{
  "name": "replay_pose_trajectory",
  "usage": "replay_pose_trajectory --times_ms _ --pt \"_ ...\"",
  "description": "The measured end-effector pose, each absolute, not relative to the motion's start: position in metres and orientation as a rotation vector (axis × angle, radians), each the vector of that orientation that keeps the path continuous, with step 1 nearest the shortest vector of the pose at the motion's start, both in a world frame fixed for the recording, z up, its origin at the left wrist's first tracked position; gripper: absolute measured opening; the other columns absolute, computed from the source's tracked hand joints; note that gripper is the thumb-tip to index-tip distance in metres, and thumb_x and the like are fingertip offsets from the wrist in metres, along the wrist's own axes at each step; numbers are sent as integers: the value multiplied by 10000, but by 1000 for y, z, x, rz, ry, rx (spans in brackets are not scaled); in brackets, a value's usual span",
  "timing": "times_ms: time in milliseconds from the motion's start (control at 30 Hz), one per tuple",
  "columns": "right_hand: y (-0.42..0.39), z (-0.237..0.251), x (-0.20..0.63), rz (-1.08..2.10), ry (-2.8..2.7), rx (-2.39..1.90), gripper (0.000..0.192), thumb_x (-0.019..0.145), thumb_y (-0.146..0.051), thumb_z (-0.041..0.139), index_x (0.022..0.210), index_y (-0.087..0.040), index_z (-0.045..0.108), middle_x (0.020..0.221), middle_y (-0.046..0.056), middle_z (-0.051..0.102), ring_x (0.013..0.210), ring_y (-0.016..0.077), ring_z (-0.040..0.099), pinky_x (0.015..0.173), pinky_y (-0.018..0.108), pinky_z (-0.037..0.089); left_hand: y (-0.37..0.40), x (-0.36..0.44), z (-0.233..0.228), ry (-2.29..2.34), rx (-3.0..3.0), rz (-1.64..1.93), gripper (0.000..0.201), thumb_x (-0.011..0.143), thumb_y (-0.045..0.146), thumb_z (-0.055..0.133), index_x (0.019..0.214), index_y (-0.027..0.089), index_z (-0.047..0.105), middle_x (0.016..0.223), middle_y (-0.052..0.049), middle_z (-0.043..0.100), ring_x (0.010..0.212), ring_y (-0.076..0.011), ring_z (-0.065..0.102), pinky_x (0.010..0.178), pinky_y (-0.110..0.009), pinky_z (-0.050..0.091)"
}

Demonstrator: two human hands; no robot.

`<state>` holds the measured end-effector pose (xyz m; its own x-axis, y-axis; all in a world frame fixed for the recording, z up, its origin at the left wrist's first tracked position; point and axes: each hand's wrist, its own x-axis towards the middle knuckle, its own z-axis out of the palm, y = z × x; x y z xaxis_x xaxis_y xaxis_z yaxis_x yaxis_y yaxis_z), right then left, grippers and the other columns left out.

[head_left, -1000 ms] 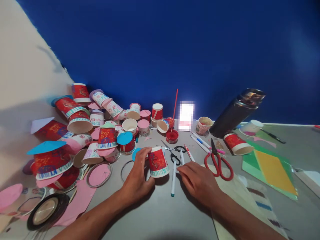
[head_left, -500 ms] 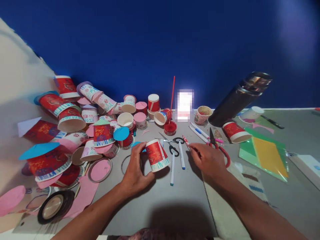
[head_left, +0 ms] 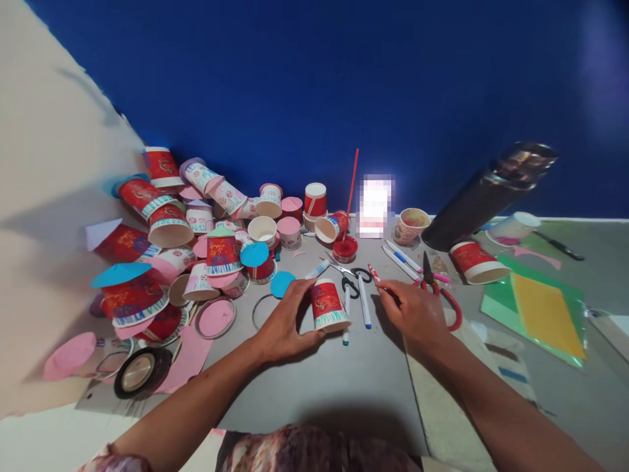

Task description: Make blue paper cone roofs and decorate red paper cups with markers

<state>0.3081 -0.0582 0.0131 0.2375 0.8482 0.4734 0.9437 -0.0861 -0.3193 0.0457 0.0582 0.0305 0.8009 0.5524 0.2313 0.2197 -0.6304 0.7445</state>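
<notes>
My left hand [head_left: 287, 321] is closed around a red paper cup [head_left: 328, 303]. The cup stands bottom up, slightly tilted, with green strokes on the white band near its rim. My right hand [head_left: 415, 311] pinches a slim red-and-white pen-like thing [head_left: 373, 272], whose kind I cannot make out. Between the hands lie a white marker with a blue end [head_left: 364, 301], another with a green end [head_left: 346, 335] partly behind the cup, and black-handled scissors [head_left: 350, 286]. Red-handled scissors [head_left: 452, 311] lie just beyond my right hand.
Many decorated cups are heaped at left, near a tape roll [head_left: 138, 373]. Behind stand a red pot with a brush [head_left: 345, 249], a stained cup [head_left: 411, 225] and a tall black flask [head_left: 484, 196]. Green and yellow sheets [head_left: 545, 314] lie at right.
The cup has turned in my left hand, so a different side of its print faces me. My right hand keeps its pinch. The whole view has shifted a little to the left.
</notes>
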Motion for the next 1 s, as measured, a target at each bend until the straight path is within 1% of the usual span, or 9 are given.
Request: replay_pose_trajectory --times_ms 133,233,333,433,500,567,633,800,1000 --pt "-57 11 311 -189 -1639 -1922 254 948 -253 518 986 -205 765 916 52 820 800 229 766 672 301 492 56 45 29 471 2279 540 912 729 306 807 1496 245 318 1400 -149 477 1288 -328 502 1105 -514 440" --pt "-56 11 311 -155 -1660 -1886 271 968 -257 499 1008 -194 760 943 72 817 841 235 767 719 316 525 51 45 29 440 2289 529 926 722 272 807 1500 258 304 1413 -147 464 1306 -321 491 1110 -510 450" --pt "-57 13 308 -104 -1713 -1845 272 976 -252 493 1011 -195 757 943 79 812 863 231 761 763 331 550 52 43 29 529 2273 690 932 745 301 798 1515 272 274 1413 -156 451 1294 -329 501 1091 -529 469" --pt "-60 16 300 -11 -1856 -1784 241 975 -244 515 1005 -192 748 927 84 791 846 225 741 756 334 563 58 38 31 682 2230 901 928 758 329 784 1520 271 258 1414 -149 432 1303 -338 490 1081 -545 473" --pt "-63 19 292 41 -1981 -1720 249 975 -218 515 1096 -183 730 1036 113 767 932 233 725 783 340 573 61 37 31 775 2194 969 908 775 326 765 1521 265 249 1422 -144 417 1315 -333 479 1071 -534 484" --pt "-65 21 282 74 -2109 -1677 343 951 -145 504 1242 -190 682 1218 143 711 1067 249 693 817 351 581 62 37 31 828 2173 992 887 794 313 741 1523 257 239 1428 -147 402 1319 -325 476 1061 -519 495" --pt "-64 22 273 113 -2241 -1676 429 919 -78 493 1294 -205 656 1314 151 659 1123 265 664 821 367 587 63 38 29 852 2178 1001 888 786 278 735 1524 254 242 1431 -151 397 1333 -326 464 1075 -526 483" --pt "-60 19 260 146 -2439 -1684 323 931 -72 515 1163 -191 705 1287 146 662 1075 288 641 809 416 581 66 39 24 878 2217 981 953 698 108 702 1526 260 254 1450 -159 377 1384 -330 414 1125 -550 437" --pt "-60 20 269 89 -2447 -1663 273 859 -12 542 995 -163 725 1217 128 705 998 274 622 748 376 556 69 38 25 772 2157 859 952 659 10 626 1512 274 295 1476 -148 382 1422 -320 397 1188 -565 371"
